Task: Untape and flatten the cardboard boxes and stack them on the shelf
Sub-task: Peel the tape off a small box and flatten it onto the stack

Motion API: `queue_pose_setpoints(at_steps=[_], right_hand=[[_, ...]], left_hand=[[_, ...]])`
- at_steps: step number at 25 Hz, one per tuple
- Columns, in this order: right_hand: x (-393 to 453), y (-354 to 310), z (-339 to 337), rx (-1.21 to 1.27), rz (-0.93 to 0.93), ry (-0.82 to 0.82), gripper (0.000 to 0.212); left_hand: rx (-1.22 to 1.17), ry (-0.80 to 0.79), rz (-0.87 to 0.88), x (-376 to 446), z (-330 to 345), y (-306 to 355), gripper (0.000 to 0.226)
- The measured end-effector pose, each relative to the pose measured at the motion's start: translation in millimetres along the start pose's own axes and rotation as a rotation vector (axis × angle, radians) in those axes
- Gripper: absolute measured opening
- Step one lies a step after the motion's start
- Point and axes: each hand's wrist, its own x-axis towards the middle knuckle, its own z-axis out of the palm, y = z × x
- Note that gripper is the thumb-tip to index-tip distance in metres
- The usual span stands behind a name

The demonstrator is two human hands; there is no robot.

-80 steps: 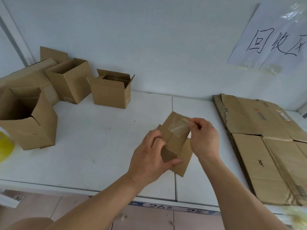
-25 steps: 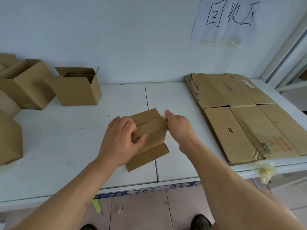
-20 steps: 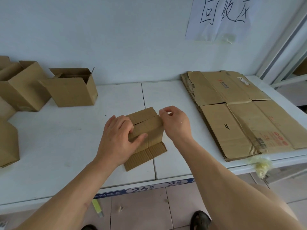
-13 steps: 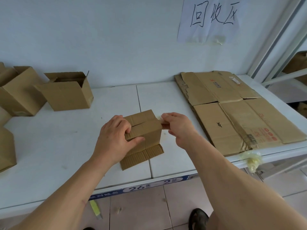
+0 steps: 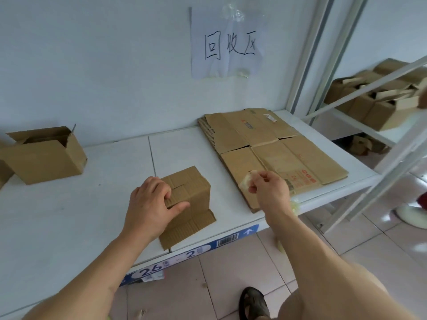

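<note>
While the left hand [image 5: 151, 210] grips the top of a small brown box [image 5: 188, 199], the box sits near the front edge of the smooth white shelf [image 5: 69, 204]. Its cardboard is ribbed with tiny lines, and its top flaps meet in a seam. One flap lies flat on the shelf below it. The right hand [image 5: 269, 192] is beside the box, over a flat stack of cardboard [image 5: 284, 148], and it pinches a thin, shiny strip of clear tape [image 5: 245, 181]. Half a second ago that hand was right at the corner of the box; now it has pulled away to the right with the tape. An open box [image 5: 45, 154] stands far to the left. A paper sign [image 5: 227, 45] hangs on the wall. The tape is see-through and hard to make out. More boxes [image 5: 379, 98] on the right are blurry behind a white rail.
</note>
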Motion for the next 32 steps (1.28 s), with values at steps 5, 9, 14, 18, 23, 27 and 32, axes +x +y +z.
queue_pose_setpoints(at_steps=[5, 9, 14, 18, 23, 27, 32], right_hand=[[2.4, 32.2, -49.7, -0.469, -0.165, 0.195, 0.024], [15.4, 58.0, -93.3, -0.638, -0.168, 0.376, 0.031], [26.0, 97.6, -85.1, -0.69, -0.123, 0.174, 0.026], [32.3, 100.2, -71.0, -0.602, -0.062, 0.117, 0.04], [26.8, 96.9, -65.8, -0.705, -0.084, 0.118, 0.06], [29.2, 85.6, -68.4, -0.905, -0.158, 0.16, 0.074], [29.8, 78.4, -65.0, -1.074, -0.043, 0.104, 0.065]], left_hand=[[-0.009, 0.032, 0.079, -1.2, 12.4, 41.9, 0.047], [-0.052, 0.082, 0.118, 2.3, 23.3, 64.8, 0.048], [-0.061, 0.1, 0.15, 5.1, 32.1, 70.4, 0.049], [-0.08, 0.075, 0.121, 5.1, 33.4, 67.0, 0.05], [-0.078, 0.029, 0.057, 6.6, 29.9, 67.9, 0.047], [-0.123, 0.012, 0.044, 9.7, 28.7, 68.8, 0.044], [-0.141, -0.001, 0.022, 8.0, 25.7, 71.5, 0.036]])
